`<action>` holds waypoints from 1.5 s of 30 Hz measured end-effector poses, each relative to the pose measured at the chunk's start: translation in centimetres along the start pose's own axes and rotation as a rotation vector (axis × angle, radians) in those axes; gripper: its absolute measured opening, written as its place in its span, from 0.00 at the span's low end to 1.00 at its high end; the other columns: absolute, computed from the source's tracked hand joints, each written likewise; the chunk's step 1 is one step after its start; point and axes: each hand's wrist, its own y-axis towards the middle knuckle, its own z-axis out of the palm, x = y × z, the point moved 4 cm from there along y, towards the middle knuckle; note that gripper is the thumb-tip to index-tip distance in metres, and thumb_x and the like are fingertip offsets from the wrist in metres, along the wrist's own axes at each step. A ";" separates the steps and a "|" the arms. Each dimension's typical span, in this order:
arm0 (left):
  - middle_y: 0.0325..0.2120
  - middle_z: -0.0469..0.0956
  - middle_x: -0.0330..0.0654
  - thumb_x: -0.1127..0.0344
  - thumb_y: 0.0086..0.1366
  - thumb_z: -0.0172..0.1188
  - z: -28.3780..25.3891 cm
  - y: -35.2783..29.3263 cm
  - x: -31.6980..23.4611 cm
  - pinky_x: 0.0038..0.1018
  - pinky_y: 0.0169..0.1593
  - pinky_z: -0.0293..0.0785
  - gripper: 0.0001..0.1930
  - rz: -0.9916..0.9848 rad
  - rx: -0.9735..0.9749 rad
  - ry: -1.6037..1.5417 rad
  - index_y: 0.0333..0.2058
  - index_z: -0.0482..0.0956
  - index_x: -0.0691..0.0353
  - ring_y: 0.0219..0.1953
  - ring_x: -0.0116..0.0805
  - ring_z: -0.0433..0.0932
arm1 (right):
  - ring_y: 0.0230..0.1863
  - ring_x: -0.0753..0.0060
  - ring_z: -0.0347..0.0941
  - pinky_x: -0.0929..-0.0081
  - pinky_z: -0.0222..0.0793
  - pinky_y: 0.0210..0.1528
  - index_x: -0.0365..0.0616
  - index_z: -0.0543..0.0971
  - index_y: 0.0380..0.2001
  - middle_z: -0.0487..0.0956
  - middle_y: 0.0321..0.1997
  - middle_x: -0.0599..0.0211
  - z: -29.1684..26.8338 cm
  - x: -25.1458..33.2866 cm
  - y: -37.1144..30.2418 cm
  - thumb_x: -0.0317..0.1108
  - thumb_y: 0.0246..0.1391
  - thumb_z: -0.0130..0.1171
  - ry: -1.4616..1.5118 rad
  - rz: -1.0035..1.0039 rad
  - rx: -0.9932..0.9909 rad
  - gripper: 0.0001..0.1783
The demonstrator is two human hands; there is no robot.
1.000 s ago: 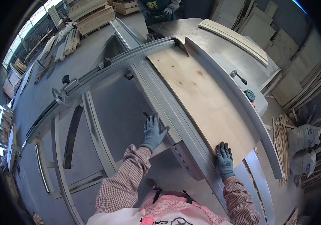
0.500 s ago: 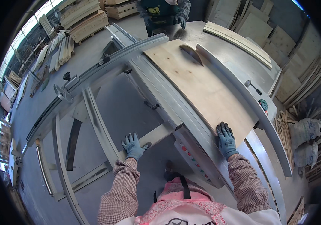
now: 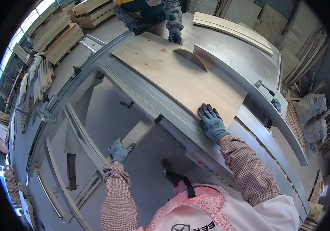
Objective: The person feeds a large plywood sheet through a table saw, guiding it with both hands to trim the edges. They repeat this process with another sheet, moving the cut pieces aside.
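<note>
A pale plywood board (image 3: 161,73) lies on the sliding table (image 3: 172,111) of a panel saw. My right hand (image 3: 213,122), in a grey-blue glove, presses flat on the board's near end with its fingers stretched out. At the board's far part, a round saw blade (image 3: 190,58) stands up, its edge smeared by spin, beside the long curved-looking metal fence (image 3: 257,98). My left hand (image 3: 119,151), gloved alike, is closed over a metal crossbar (image 3: 138,133) of the sliding frame, thumb along one side. The fingers' undersides are hidden.
Across the saw a co-worker's gloved hand (image 3: 175,35) is at the board's far end, close to the blade. Long wood strips (image 3: 232,32) lie on the far tabletop. Stacked planks (image 3: 63,40) stand far left; white sacks (image 3: 313,111) and scrap strips lie at right.
The board and sliding frame have moved forward, away from me, with both my hands on them. The co-worker has come closer, a hand now at the board's far end.
</note>
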 end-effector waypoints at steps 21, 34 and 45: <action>0.50 0.71 0.44 0.30 0.45 0.60 1.4 0.7 1.0 0.41 0.61 0.51 0.41 0.031 -0.174 -0.038 0.53 0.67 0.50 0.56 0.47 0.65 | 0.71 0.59 0.44 0.63 0.38 0.71 0.48 0.60 0.62 0.52 0.70 0.60 0.7 -0.2 -0.6 0.43 0.58 0.47 0.015 0.076 0.014 0.30; 0.51 0.70 0.46 0.31 0.46 0.60 0.1 -0.8 -0.5 0.38 0.60 0.56 0.43 -0.001 -0.146 -0.035 0.55 0.65 0.52 0.56 0.48 0.65 | 0.68 0.57 0.53 0.61 0.47 0.68 0.45 0.60 0.62 0.59 0.67 0.58 -1.0 1.1 -9.8 0.34 0.51 0.55 0.018 0.050 0.002 0.34; 0.51 0.69 0.46 0.32 0.45 0.63 0.5 -1.0 -0.4 0.39 0.59 0.58 0.43 -0.046 -0.119 -0.089 0.54 0.66 0.53 0.57 0.47 0.64 | 0.68 0.55 0.54 0.58 0.48 0.68 0.42 0.64 0.60 0.61 0.66 0.55 -4.8 2.0 -22.3 0.36 0.51 0.56 0.028 0.098 0.123 0.32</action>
